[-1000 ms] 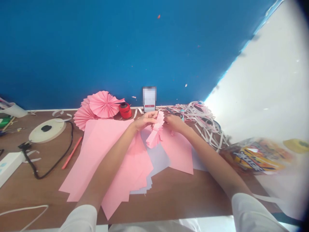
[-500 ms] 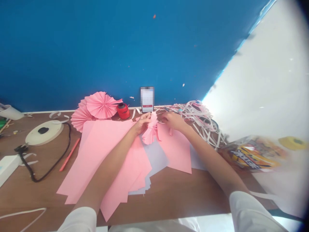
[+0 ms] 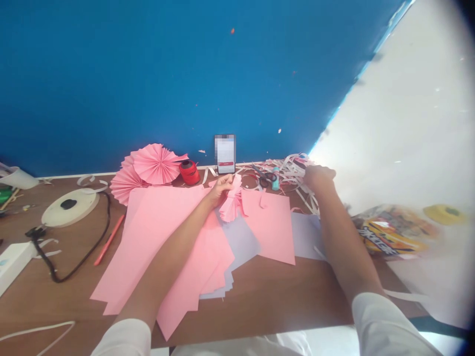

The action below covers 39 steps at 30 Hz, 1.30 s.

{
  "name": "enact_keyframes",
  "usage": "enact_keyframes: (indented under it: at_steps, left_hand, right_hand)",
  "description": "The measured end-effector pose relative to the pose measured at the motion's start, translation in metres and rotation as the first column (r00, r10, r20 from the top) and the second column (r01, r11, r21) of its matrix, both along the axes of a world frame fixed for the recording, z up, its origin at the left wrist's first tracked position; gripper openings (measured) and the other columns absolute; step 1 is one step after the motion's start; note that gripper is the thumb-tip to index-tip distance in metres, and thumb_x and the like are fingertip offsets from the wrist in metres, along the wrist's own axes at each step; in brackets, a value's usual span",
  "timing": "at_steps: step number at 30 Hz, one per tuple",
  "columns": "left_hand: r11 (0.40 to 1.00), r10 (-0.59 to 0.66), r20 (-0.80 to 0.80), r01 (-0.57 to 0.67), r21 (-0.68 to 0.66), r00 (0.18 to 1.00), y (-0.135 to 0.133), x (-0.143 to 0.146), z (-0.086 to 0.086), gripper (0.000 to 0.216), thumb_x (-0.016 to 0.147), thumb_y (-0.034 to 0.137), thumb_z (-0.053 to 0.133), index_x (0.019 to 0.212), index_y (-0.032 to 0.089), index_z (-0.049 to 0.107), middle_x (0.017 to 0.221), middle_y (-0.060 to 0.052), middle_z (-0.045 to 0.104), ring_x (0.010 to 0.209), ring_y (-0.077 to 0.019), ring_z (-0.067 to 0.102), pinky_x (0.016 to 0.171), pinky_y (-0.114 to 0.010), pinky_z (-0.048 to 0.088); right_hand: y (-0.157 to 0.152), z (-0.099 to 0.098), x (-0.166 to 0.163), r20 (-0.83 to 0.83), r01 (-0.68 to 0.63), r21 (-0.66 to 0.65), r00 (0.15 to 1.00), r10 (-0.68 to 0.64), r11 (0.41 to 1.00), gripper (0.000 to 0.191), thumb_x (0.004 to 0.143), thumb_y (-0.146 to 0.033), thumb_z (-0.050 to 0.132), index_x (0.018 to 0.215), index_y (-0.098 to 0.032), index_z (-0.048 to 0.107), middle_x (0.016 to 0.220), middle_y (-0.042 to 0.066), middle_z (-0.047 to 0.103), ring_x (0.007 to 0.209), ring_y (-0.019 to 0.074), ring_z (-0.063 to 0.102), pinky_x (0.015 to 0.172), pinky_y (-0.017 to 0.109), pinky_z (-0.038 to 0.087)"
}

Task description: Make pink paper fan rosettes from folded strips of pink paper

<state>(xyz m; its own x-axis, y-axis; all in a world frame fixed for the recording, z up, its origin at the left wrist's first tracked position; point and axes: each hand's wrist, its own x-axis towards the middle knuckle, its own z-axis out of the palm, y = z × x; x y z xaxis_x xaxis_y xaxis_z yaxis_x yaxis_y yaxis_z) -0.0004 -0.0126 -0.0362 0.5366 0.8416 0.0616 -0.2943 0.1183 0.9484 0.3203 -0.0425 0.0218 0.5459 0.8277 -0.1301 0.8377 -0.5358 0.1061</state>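
My left hand (image 3: 221,189) is closed on a pleated pink paper fan (image 3: 230,203), pinched at its middle so that the lower folds spread out. My right hand (image 3: 319,177) is at the right, over the edge of a heap of paper strips (image 3: 289,173). Its fingers are curled, and what they hold, if anything, I cannot make out. Between the hands lie dark-handled scissors (image 3: 264,181) and a small turquoise tube (image 3: 275,179). A pink sheet (image 3: 272,227) lies just below them, with a short curled pink strip (image 3: 262,199) on it.
Pink sheets (image 3: 166,217) and grey-blue sheets (image 3: 241,242) overlap across the table. Finished pink rosettes (image 3: 158,164), a red spool (image 3: 189,173) and a phone (image 3: 225,153) stand along the blue wall. A corded white disc (image 3: 70,207), a red pen (image 3: 109,241) and a snack bag (image 3: 393,232) flank them.
My right hand has left the area beside the pink fan and moved right to the strip heap, uncovering the scissors and turquoise tube. My left hand keeps its hold on the fan.
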Motion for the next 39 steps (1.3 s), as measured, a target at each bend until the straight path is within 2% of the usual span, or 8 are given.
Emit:
enact_keyframes:
  at_steps: [7, 11, 14, 19, 28, 31, 35, 39]
  left_hand:
    - [1.0, 0.008, 0.101, -0.01, 0.017, 0.995, 0.004, 0.001, -0.006, 0.038, 0.055, 0.019, 0.061, 0.064, 0.018, 0.023, 0.058, 0.007, 0.029, 0.049, -0.0046, 0.024, 0.048, -0.019, 0.018]
    - [0.999, 0.031, 0.116, -0.032, 0.004, 0.993, 0.004, 0.002, -0.006, 0.039, 0.054, 0.018, 0.064, 0.063, 0.018, 0.025, 0.056, 0.007, 0.03, 0.049, -0.0044, 0.027, 0.049, -0.019, 0.019]
    - [1.0, 0.027, 0.117, -0.028, 0.006, 0.993, 0.004, 0.002, -0.006, 0.038, 0.054, 0.017, 0.065, 0.062, 0.018, 0.027, 0.055, 0.007, 0.03, 0.048, -0.0044, 0.027, 0.049, -0.02, 0.018]
    - [1.0, -0.012, 0.144, 0.008, 0.026, 0.989, 0.004, 0.002, -0.007, 0.036, 0.057, 0.016, 0.064, 0.063, 0.018, 0.029, 0.057, 0.007, 0.032, 0.05, -0.0051, 0.027, 0.05, -0.021, 0.017]
    - [1.0, -0.019, 0.125, 0.016, 0.025, 0.992, 0.002, 0.002, -0.006, 0.036, 0.057, 0.016, 0.064, 0.063, 0.018, 0.029, 0.056, 0.007, 0.033, 0.049, -0.0052, 0.028, 0.051, -0.021, 0.017]
    - [0.999, -0.03, 0.135, 0.026, 0.032, 0.99, 0.003, 0.001, -0.008, 0.034, 0.058, 0.015, 0.063, 0.063, 0.018, 0.03, 0.057, 0.007, 0.033, 0.049, -0.0053, 0.028, 0.05, -0.021, 0.016]
    - [0.999, -0.041, 0.139, 0.038, 0.025, 0.989, 0.007, 0.0, -0.012, 0.033, 0.056, 0.015, 0.062, 0.062, 0.017, 0.03, 0.056, 0.006, 0.032, 0.049, -0.0057, 0.027, 0.05, -0.022, 0.016]
    - [1.0, -0.025, 0.157, 0.023, 0.013, 0.987, 0.011, 0.0, -0.014, 0.031, 0.054, 0.015, 0.062, 0.061, 0.017, 0.031, 0.057, 0.006, 0.032, 0.049, -0.0053, 0.024, 0.05, -0.022, 0.014]
  right_hand:
    - [0.001, -0.003, -0.02, -0.012, -0.002, 0.02, 1.0, 0.002, 1.0, 0.042, 0.079, -0.02, 0.057, 0.118, -0.009, 0.062, 0.118, 0.025, 0.061, 0.113, 0.034, 0.057, 0.086, 0.043, 0.046]
    - [-0.001, 0.011, -0.04, -0.038, -0.095, -0.007, 0.995, 0.094, 0.995, 0.039, 0.075, -0.02, 0.059, 0.113, -0.011, 0.064, 0.117, 0.022, 0.062, 0.109, 0.0363, 0.059, 0.086, 0.045, 0.045]
    - [-0.008, 0.03, -0.053, -0.108, -0.192, 0.143, 0.972, 0.208, 0.971, 0.036, 0.074, -0.022, 0.056, 0.109, -0.015, 0.062, 0.109, 0.018, 0.065, 0.098, 0.0326, 0.062, 0.079, 0.041, 0.046]
    - [-0.015, 0.046, -0.058, -0.259, -0.246, 0.462, 0.881, 0.395, 0.852, 0.043, 0.079, -0.018, 0.041, 0.121, -0.017, 0.05, 0.088, 0.01, 0.067, 0.079, 0.0235, 0.061, 0.069, 0.032, 0.046]
    - [-0.007, 0.021, -0.049, 0.081, -0.197, 0.242, 0.98, 0.182, 0.95, 0.04, 0.074, -0.011, 0.05, 0.112, -0.009, 0.063, 0.103, 0.024, 0.065, 0.095, 0.0344, 0.063, 0.075, 0.044, 0.048]
    - [-0.004, 0.014, -0.055, 0.148, -0.278, 0.271, 0.958, 0.245, 0.922, 0.035, 0.077, -0.013, 0.049, 0.108, -0.008, 0.065, 0.104, 0.025, 0.064, 0.098, 0.0339, 0.062, 0.078, 0.043, 0.048]
    - [0.003, 0.002, -0.072, 0.04, -0.385, 0.249, 0.921, 0.387, 0.889, 0.032, 0.086, -0.022, 0.042, 0.105, -0.017, 0.067, 0.105, 0.017, 0.066, 0.093, 0.0274, 0.063, 0.075, 0.035, 0.046]
    - [0.006, -0.013, -0.096, 0.025, -0.487, 0.287, 0.865, 0.502, 0.825, 0.028, 0.087, -0.026, 0.044, 0.102, -0.019, 0.066, 0.105, 0.015, 0.066, 0.092, 0.028, 0.062, 0.073, 0.034, 0.044]
